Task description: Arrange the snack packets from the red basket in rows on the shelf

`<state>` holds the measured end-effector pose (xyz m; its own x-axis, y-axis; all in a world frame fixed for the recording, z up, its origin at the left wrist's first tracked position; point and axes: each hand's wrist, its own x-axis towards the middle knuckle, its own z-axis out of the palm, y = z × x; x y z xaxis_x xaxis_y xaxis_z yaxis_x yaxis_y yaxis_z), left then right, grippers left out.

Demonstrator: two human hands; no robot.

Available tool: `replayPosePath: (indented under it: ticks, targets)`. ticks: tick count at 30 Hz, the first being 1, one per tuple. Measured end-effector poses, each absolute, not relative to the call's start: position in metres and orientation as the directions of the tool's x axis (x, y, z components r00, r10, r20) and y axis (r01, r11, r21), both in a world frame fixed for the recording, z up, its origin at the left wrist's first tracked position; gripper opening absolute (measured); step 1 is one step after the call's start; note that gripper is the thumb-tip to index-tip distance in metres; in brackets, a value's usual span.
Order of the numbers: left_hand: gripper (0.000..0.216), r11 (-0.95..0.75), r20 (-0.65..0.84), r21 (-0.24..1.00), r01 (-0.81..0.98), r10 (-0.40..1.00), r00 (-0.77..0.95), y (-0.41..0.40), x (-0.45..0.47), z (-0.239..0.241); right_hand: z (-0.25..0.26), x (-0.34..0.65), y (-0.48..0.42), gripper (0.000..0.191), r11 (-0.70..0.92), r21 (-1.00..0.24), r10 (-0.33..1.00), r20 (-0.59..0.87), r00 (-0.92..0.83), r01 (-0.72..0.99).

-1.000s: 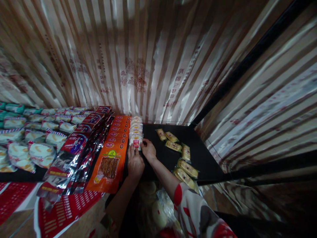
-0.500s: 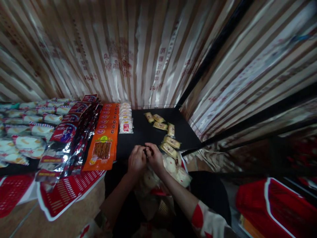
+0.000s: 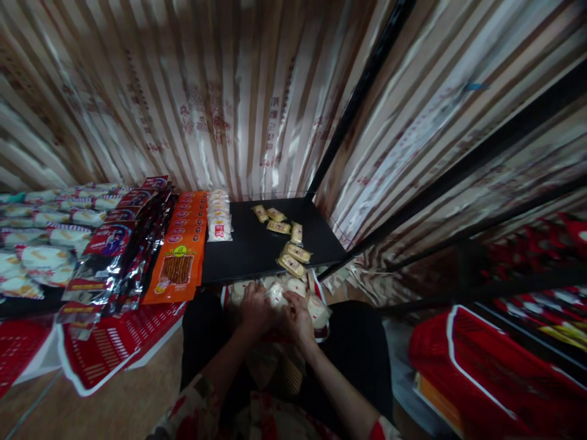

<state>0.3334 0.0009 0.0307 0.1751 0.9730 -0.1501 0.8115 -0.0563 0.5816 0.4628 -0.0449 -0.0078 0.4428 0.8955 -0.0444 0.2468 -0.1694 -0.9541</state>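
Between my knees stands a red basket with a white rim, filled with white snack packets in clear wrap with small red marks. My left hand and my right hand are low over it. Their fingers are bent around a shiny white packet between them, partly hidden by the fingers. Just beyond, several yellow wrapped cakes lie scattered on the black shelf. The closest yellow cake sits at the shelf's front edge.
Left on the shelf are a row of white packets, orange snack bags, dark red bags and striped white packs. Red baskets stand on the floor at left and right. A black post rises behind the shelf.
My hands have come down from in front of the shelf edge to the basket and moved slightly apart, a white packet now showing between them. The view has swung a little to the right.
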Motion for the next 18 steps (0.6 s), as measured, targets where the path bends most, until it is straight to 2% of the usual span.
replayPosePath:
  ticks: [3, 5, 9, 11, 14, 18]
  targets:
    - [0.023, -0.056, -0.114, 0.597, 0.800, 0.982, 0.153, -0.004, 0.335, 0.032, -0.012, 0.463, -0.043, 0.032, -0.140, -0.969, 0.900, -0.039, 0.434, 0.203]
    - [0.020, -0.002, -0.130, 0.659, 0.752, 0.985, 0.117, -0.006, 0.335, 0.036, -0.014, 0.467, -0.045, 0.036, -0.097, -0.963, 0.922, 0.008, 0.388, 0.250]
    - [0.011, 0.301, -0.337, 0.862, 0.407, 0.941, 0.018, -0.001, 0.328, 0.043, -0.013, 0.474, -0.051, 0.054, 0.051, -0.900, 0.974, 0.141, 0.178, 0.433]
    - [0.013, 0.412, -0.431, 0.875, 0.256, 0.902, 0.020, 0.004, 0.323, 0.045, -0.010, 0.476, -0.054, 0.060, 0.150, -0.853, 0.980, 0.197, 0.042, 0.501]
    - [0.014, 0.498, -0.507, 0.858, 0.127, 0.861, 0.045, 0.008, 0.317, 0.048, -0.004, 0.474, -0.054, 0.061, 0.254, -0.795, 0.966, 0.235, -0.105, 0.550]
    - [0.015, 0.570, -0.564, 0.821, -0.044, 0.820, 0.092, 0.008, 0.310, 0.059, 0.006, 0.467, -0.050, 0.043, 0.218, -0.811, 0.976, 0.194, -0.101, 0.542]
